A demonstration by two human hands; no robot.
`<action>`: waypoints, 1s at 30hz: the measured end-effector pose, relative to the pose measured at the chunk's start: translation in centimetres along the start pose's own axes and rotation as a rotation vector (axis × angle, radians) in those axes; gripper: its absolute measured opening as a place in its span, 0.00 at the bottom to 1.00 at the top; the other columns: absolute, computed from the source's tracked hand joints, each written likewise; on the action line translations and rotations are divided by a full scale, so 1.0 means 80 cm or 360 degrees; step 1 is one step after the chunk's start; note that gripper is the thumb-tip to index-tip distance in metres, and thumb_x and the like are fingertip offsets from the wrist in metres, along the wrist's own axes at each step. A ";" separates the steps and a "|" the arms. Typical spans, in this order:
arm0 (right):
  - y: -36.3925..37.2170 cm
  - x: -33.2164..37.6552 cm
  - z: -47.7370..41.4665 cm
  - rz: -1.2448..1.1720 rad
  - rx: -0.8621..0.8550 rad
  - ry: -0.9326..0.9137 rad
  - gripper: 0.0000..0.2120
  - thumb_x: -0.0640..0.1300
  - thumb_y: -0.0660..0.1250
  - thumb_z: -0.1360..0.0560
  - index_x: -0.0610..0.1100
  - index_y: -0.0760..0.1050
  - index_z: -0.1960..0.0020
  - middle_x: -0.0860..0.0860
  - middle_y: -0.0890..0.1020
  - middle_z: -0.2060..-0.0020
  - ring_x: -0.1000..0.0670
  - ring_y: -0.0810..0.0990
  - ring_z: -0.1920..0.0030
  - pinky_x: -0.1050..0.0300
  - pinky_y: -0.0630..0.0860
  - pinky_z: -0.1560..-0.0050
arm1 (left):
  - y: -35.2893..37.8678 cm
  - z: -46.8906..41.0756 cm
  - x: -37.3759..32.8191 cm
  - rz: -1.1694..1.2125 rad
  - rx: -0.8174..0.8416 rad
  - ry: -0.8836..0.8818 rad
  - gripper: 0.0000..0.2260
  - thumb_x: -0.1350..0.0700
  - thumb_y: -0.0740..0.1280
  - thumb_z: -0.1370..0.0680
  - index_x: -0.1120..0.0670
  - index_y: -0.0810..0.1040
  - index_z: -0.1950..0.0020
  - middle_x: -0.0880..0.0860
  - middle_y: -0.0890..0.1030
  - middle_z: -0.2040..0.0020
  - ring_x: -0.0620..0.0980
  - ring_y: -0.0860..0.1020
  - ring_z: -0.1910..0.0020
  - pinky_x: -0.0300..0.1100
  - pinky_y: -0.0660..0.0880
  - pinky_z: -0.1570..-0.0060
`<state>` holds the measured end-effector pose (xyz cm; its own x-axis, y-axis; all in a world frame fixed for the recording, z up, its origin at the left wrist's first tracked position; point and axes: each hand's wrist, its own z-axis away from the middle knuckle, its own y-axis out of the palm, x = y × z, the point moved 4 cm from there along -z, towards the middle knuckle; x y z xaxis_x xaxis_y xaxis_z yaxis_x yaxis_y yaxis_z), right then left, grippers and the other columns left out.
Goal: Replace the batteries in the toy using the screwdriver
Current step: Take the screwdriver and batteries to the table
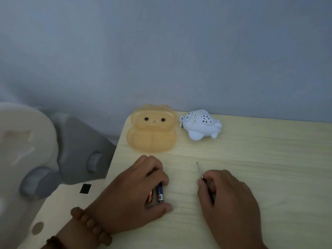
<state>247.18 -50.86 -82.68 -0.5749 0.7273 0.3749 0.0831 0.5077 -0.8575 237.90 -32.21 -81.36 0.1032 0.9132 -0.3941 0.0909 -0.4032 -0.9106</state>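
We count two hands, two batteries [160,192], one screwdriver [199,170], one toy [201,125] and one orange case [151,131], all on or over a pale wooden table [265,151].

The left hand [129,191] curls over the batteries, which lie side by side on the table, fingers wrapped across their far ends and thumb lying just past the near ends. One battery looks red and one blue. The right hand [231,200] pinches the screwdriver low against the table, with its thin shaft pointing away from us. The toy, white with dark dots, sits at the table's far edge, well apart from both hands, just to the right of the bear-faced translucent case.

The left wrist carries a beaded bracelet [89,223]; a second, darker band is cut off by the bottom edge. The far halves of the batteries are hidden under the fingers, and the screwdriver's handle is buried in the right palm. The toy's battery cover is not visible. A blurred grey object [80,150] beyond the table's left edge is too unclear to name.
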 end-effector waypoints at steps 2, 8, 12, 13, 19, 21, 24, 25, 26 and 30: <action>-0.002 0.002 0.003 -0.0020 0.0019 0.0012 0.04 0.49 0.68 0.27 0.50 0.77 0.60 0.55 0.77 0.69 0.49 0.77 0.70 0.54 0.73 0.64 | 0.000 0.003 -0.002 0.0012 -0.0012 -0.0012 0.17 0.34 0.68 0.29 0.42 0.73 0.48 0.38 0.67 0.45 0.40 0.69 0.46 0.35 0.73 0.53; -0.006 -0.006 0.008 -0.0148 0.0104 0.0155 0.04 0.51 0.71 0.26 0.51 0.79 0.57 0.56 0.79 0.65 0.50 0.79 0.62 0.56 0.72 0.61 | 0.007 0.009 -0.003 0.0033 -0.0139 0.0090 0.15 0.38 0.71 0.28 0.46 0.77 0.49 0.42 0.71 0.47 0.42 0.71 0.47 0.33 0.69 0.48; -0.012 0.000 0.011 -0.0167 0.0102 0.0177 0.04 0.50 0.71 0.25 0.51 0.79 0.57 0.56 0.81 0.64 0.50 0.80 0.60 0.56 0.74 0.60 | 0.006 0.020 0.000 -0.0085 -0.0166 0.0094 0.18 0.35 0.68 0.28 0.48 0.77 0.49 0.42 0.71 0.49 0.41 0.69 0.49 0.31 0.66 0.51; -0.013 0.001 0.012 -0.0160 0.0102 0.0171 0.04 0.50 0.71 0.25 0.51 0.79 0.57 0.56 0.81 0.65 0.50 0.80 0.60 0.55 0.74 0.59 | 0.005 0.023 0.000 -0.0141 -0.0176 0.0099 0.19 0.34 0.67 0.28 0.48 0.76 0.50 0.42 0.71 0.49 0.41 0.68 0.50 0.31 0.66 0.52; -0.023 0.004 0.025 -0.0107 0.0217 0.0222 0.07 0.54 0.66 0.23 0.52 0.78 0.53 0.56 0.83 0.59 0.49 0.82 0.54 0.53 0.78 0.54 | 0.002 0.040 0.005 -0.0215 -0.0158 0.0013 0.22 0.29 0.63 0.28 0.46 0.73 0.53 0.41 0.69 0.51 0.42 0.68 0.52 0.46 0.76 0.55; -0.027 0.006 0.033 -0.0035 0.0187 0.0196 0.08 0.56 0.64 0.22 0.52 0.77 0.52 0.55 0.83 0.57 0.49 0.82 0.54 0.53 0.78 0.55 | 0.003 0.043 0.003 -0.0234 -0.0142 0.0058 0.21 0.29 0.63 0.27 0.47 0.73 0.53 0.42 0.70 0.51 0.43 0.68 0.52 0.45 0.76 0.55; -0.030 0.010 0.040 0.0012 0.0102 0.0118 0.08 0.55 0.64 0.22 0.52 0.78 0.52 0.53 0.83 0.58 0.47 0.82 0.56 0.53 0.75 0.54 | 0.003 0.044 -0.004 -0.0241 -0.0118 0.0148 0.20 0.31 0.64 0.26 0.48 0.73 0.53 0.42 0.71 0.51 0.42 0.68 0.52 0.44 0.75 0.55; -0.031 0.011 0.041 0.0019 0.0085 0.0109 0.08 0.54 0.64 0.22 0.51 0.78 0.53 0.53 0.83 0.59 0.47 0.82 0.56 0.53 0.75 0.54 | 0.003 0.043 -0.004 -0.0226 -0.0116 0.0169 0.20 0.31 0.64 0.26 0.48 0.74 0.53 0.42 0.71 0.51 0.42 0.68 0.52 0.44 0.75 0.55; -0.030 0.012 0.041 0.0033 0.0078 0.0107 0.08 0.54 0.65 0.22 0.50 0.78 0.54 0.53 0.82 0.60 0.46 0.82 0.57 0.52 0.75 0.54 | 0.003 0.043 -0.004 -0.0211 -0.0118 0.0182 0.20 0.31 0.65 0.26 0.48 0.74 0.52 0.42 0.71 0.50 0.43 0.69 0.52 0.44 0.76 0.54; -0.030 0.010 0.041 0.0035 0.0024 0.0094 0.07 0.53 0.67 0.24 0.50 0.78 0.55 0.53 0.82 0.62 0.47 0.81 0.60 0.52 0.75 0.57 | 0.005 0.040 -0.003 -0.0214 -0.0108 0.0203 0.20 0.31 0.65 0.26 0.47 0.73 0.52 0.41 0.70 0.50 0.42 0.68 0.51 0.43 0.75 0.55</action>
<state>243.83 -52.99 -81.51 -0.5238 0.7645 0.3757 0.0827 0.4845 -0.8709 234.75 -32.42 -82.06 0.2100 0.9461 -0.2466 0.1784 -0.2851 -0.9418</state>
